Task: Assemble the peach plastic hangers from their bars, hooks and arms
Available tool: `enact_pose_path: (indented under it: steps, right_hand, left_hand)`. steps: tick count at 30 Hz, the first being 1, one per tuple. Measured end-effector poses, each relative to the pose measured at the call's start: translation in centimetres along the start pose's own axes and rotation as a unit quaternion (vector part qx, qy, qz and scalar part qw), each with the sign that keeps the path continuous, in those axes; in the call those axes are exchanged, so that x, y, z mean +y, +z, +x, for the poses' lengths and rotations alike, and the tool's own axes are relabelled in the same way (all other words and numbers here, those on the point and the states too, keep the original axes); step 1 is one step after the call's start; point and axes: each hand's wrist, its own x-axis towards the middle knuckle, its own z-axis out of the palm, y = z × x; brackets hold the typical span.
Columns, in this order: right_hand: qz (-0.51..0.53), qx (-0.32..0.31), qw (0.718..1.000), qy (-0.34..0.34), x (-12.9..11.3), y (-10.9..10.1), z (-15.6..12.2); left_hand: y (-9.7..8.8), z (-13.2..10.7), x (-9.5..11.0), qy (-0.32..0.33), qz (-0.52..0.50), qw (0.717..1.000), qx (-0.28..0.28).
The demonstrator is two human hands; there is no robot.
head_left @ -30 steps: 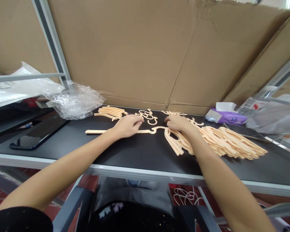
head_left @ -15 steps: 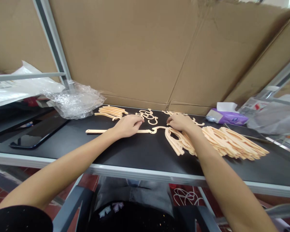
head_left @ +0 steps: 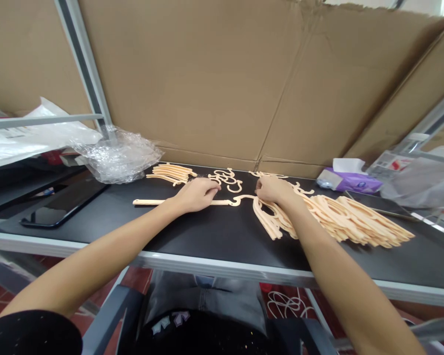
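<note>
My left hand point(head_left: 199, 194) is closed, fingers and thumb pinched together, above a long cream plastic hanger bar point(head_left: 148, 202) lying flat on the black table. What is between its fingertips, if anything, is hidden. The bar's right end meets a curved hook point(head_left: 246, 197) that reaches toward the pile. My right hand point(head_left: 271, 189), fingers curled, rests at the left end of a pile of cream folding hangers point(head_left: 355, 219); its grip is hidden from view. Just beyond my hands lie several loose hooks point(head_left: 227, 177). A stack of curved hanger arms point(head_left: 172, 171) sits behind my left hand.
Crumpled clear plastic wrap point(head_left: 124, 155) and a dark phone-like slab point(head_left: 64, 202) are at left. A purple tissue pack point(head_left: 350, 180) stands at back right beside plastic bags point(head_left: 425, 180). Cardboard point(head_left: 207, 84) walls the back; a metal rail point(head_left: 222, 266) edges the table's front.
The view has shifted slightly. Both hands keep nearly the same places and poses, and the hanger parts lie as before.
</note>
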Motion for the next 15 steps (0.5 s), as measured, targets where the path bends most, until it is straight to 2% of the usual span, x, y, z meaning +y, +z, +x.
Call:
enact_pose_path:
  steps: [11, 15]
  right_hand:
    - [0.022, 0.006, 0.999, 0.033, 0.23, 0.23, 0.24]
    - [0.032, 0.03, 0.998, 0.045, 0.19, -0.02, 0.15]
  left_hand:
    - [0.06, 0.03, -0.08, 0.005, -0.003, 1.0, -0.001]
    - [0.07, 0.05, -0.13, 0.004, 0.001, 1.0, 0.0]
